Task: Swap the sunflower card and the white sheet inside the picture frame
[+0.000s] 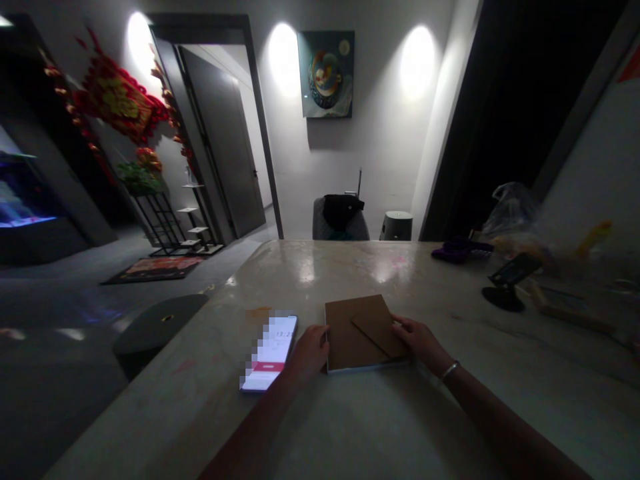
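- Brown card-covered book [350, 337] flat on the tabletop [320, 270], between both hands, its long axis apparently running forward, though foreshortened
- Left grip [311, 353] curled, touching the book's left edge; cannot tell if holding
- Right grip [423, 340] narrow, resting at the book's right edge, beside its card flap [380, 330]; cannot tell if holding
- Smartphone [267, 353] lying just left of the left grip

Both arms reach forward from the bottom of the view, hands low and fairly close together, facing each other. Left hand [310, 353] is turned inward, back of hand up, fingers mostly hidden, seems loosely curled, though it's dim there. Left forearm [250, 443] runs up from bottom centre. Right hand [421, 343] is angled inward, its fingers [403, 327] slightly bent and pointing left. Right forearm [505, 420] comes in from bottom right, thin metal bangle [449, 371] on the wrist.
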`<state>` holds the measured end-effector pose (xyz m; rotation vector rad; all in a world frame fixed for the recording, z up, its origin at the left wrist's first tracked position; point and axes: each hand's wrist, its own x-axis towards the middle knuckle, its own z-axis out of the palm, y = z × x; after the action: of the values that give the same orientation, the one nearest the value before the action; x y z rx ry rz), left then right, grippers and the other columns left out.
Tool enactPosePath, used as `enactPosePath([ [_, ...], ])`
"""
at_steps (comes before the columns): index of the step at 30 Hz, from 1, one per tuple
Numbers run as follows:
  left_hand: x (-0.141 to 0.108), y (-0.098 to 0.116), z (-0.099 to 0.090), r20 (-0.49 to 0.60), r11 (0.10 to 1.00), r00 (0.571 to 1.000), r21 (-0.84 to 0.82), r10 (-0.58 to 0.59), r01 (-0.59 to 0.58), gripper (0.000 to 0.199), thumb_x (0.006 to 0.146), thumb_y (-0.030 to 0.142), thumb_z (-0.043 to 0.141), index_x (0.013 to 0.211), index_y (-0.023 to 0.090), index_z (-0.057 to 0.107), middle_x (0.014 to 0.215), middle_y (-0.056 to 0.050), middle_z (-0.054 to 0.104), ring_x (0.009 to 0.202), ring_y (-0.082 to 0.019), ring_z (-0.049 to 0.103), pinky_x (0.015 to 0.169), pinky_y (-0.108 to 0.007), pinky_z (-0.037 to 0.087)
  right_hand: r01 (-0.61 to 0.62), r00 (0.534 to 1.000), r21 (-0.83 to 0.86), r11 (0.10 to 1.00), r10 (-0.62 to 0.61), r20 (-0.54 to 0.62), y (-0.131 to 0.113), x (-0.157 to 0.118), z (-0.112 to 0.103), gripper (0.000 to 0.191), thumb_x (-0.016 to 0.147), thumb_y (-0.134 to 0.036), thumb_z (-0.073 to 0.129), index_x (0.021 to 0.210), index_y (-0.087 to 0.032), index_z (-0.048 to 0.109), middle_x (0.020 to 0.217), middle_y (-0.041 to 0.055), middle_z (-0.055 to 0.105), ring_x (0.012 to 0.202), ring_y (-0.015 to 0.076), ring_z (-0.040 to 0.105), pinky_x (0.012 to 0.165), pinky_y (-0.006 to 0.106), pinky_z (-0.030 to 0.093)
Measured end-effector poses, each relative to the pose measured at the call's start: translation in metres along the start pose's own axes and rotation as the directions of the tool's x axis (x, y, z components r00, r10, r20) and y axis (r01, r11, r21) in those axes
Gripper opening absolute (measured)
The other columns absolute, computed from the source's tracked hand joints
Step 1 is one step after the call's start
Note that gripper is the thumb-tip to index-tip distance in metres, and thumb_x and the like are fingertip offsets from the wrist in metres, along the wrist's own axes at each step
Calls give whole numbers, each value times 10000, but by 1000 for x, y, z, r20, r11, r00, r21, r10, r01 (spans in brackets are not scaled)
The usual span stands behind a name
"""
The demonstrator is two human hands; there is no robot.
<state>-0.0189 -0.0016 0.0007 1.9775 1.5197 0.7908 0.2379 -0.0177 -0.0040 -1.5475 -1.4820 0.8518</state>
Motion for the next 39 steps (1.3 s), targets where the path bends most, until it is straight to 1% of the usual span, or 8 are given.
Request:
enactPosePath([
  [6, 0, 4, -2, 38, 1000, 999, 23, -4, 3, 367, 685, 208, 512, 1043, 155, 569, 1100, -114, 547, 1031, -218, 501, 906, -329, 351, 113, 994, -161, 981, -113, 9, 2, 0, -1, 374, 777, -314, 439, 1090, -174, 590, 1099, 68, 613, 1003, 232, 568, 866, 334, 412],
  [11, -4, 12, -5, 112, 990, 993, 143, -23, 6, 459, 711, 300, 500, 1141, 141, 500, 1158, -113, 493, 1042, -207, 489, 896, -311, 364, 166, 978, -265, 950, -125, 166, 0, -1, -5, 399, 794, -340, 409, 1108, -161, 577, 1114, 88, 604, 973, 230, 575, 832, 323, 413],
  [17, -6, 16, -4, 141, 982, 989, 191, -41, 13, 570, 678, 411, 535, 1178, 142, 476, 1196, -131, 460, 1036, -235, 493, 870, -332, 382, 190, 923, -306, 933, -63, 380, -4, -6, -15, 529, 725, -419, 527, 1189, -166, 503, 791, 45, 663, 627, 160, 558, 566, 256, 400],
  [21, -7, 17, -4, 172, 978, 984, 210, -50, 13, 657, 631, 456, 573, 1196, 141, 462, 1220, -136, 436, 1037, -247, 493, 868, -332, 384, 217, 879, -280, 935, -63, 473, -10, -9, -24, 564, 709, -417, 551, 1214, -176, 474, 722, 13, 617, 583, 127, 511, 531, 228, 361],
  [25, -10, 18, -6, 184, 975, 982, 221, -49, 7, 700, 612, 485, 581, 1221, 173, 435, 1245, -120, 415, 1064, -253, 477, 877, -334, 377, 180, 890, -225, 958, -62, 451, -6, -5, -24, 411, 801, -363, 392, 1111, -167, 579, 856, 62, 655, 701, 167, 556, 622, 270, 411],
  [29, -10, 17, -6, 196, 976, 979, 216, -53, 10, 709, 609, 494, 580, 1226, 178, 428, 1257, -115, 406, 1073, -248, 472, 887, -327, 370, 256, 892, -225, 940, -140, 430, 3, -1, -21, 354, 755, -250, 435, 1052, -191, 618, 898, 62, 652, 778, 180, 564, 701, 292, 419],
  [33, -8, 17, -6, 208, 976, 977, 216, -52, 6, 727, 601, 492, 589, 1231, 167, 425, 1260, -115, 403, 1071, -243, 471, 885, -316, 375, 255, 898, -299, 920, -111, 426, 5, -2, -20, 443, 680, -162, 476, 1110, -194, 575, 840, 44, 626, 709, 151, 543, 651, 263, 419],
  [39, -7, 17, -3, 205, 973, 978, 230, -48, 0, 729, 599, 488, 594, 1235, 179, 417, 1260, -108, 401, 1053, -239, 486, 869, -316, 391, 284, 900, -336, 898, -129, 416, 4, -2, -17, 569, 686, -175, 503, 1247, -130, 424, 785, 44, 601, 672, 144, 526, 620, 249, 412],
])
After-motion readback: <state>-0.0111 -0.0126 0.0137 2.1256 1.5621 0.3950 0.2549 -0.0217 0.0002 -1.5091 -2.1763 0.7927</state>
